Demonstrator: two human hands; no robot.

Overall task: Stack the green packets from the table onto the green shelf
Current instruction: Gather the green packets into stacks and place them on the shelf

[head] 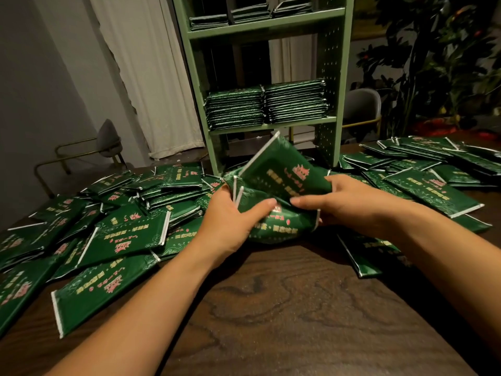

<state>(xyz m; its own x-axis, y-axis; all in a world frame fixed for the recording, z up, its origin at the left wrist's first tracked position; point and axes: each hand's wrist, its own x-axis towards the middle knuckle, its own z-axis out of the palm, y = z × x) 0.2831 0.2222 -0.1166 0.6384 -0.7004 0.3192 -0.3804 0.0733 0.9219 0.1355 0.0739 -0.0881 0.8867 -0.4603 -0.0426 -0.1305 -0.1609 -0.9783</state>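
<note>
Head view: left hand [233, 215] & right hand [341, 204] both curl round a small bunch of green packets [273, 183] held just above the surface [284, 308], near its middle; thumbs on top, fingers under, top packet tilted up. Packets look light, soft, slick foil w/ stiff white sealed ends, so prob. best squared up & held by the long sides. More packets lie toward the left and right edges. Green shelf [271, 126] at the far edge already carries stacks.
</note>
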